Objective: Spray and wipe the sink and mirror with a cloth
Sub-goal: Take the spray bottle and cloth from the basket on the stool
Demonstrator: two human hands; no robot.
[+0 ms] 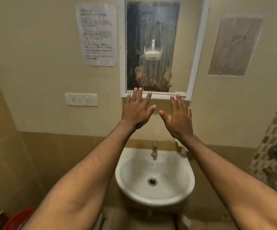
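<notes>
The mirror (pixel 152 47) hangs on the cream wall straight ahead, a tall rectangle in a white frame, its long axis running up and down. Its glass is covered in pale vertical streaks and smears, so the reflection of the person behind it is hazy. The sink (pixel 154 176) sits directly below the mirror, a white rounded basin fixed to the tan tiled band of the wall, bulging out toward the viewer. Its bowl looks wet and glossy, with a round metal drain (pixel 152 181) at the bottom. A small chrome tap (pixel 154 150) stands upright at the back rim, its spout pointing down and forward into the bowl.

Both bare forearms reach up from the lower corners. The left hand (pixel 137 110) and the right hand (pixel 178 118) are raised side by side between the sink and the mirror, backs toward the camera, fingers straight and spread, thumbs pointing at each other with a gap between them. Neither hand holds anything. The fingertips overlap the lower edge of the mirror frame; whether they touch it cannot be told.

A printed paper notice (pixel 97 35) is stuck to the wall left of the mirror, with a white switch plate (pixel 81 99) below it. A worn grey sheet (pixel 235 47) is on the wall to the right.
</notes>
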